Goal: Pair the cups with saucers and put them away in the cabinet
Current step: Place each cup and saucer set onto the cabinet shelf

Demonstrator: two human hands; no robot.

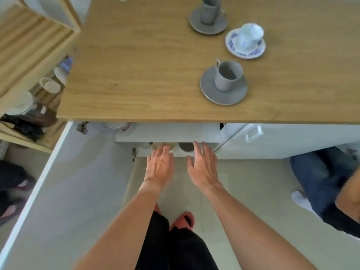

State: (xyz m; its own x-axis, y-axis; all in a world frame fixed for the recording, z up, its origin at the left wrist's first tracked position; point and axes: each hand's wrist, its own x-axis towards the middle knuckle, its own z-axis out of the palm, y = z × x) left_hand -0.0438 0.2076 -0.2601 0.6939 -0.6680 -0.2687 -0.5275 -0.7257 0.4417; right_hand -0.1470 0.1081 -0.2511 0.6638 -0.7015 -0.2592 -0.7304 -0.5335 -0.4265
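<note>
Three cup-and-saucer pairs stand on the wooden countertop: a grey cup on a grey saucer nearest me, a white-and-blue cup on its patterned saucer, and another grey cup on a grey saucer at the back. Below the counter the white cabinet stands open. My left hand and my right hand hover at its lower shelf, fingers spread, holding nothing. A beige cup and a dark cup sit there, partly hidden by my fingertips.
The open cabinet door swings out on the left. A closed door with a handle is on the right. A wooden shelf unit with dishes stands far left. Another person's leg is at the right, and feet show at the left edge.
</note>
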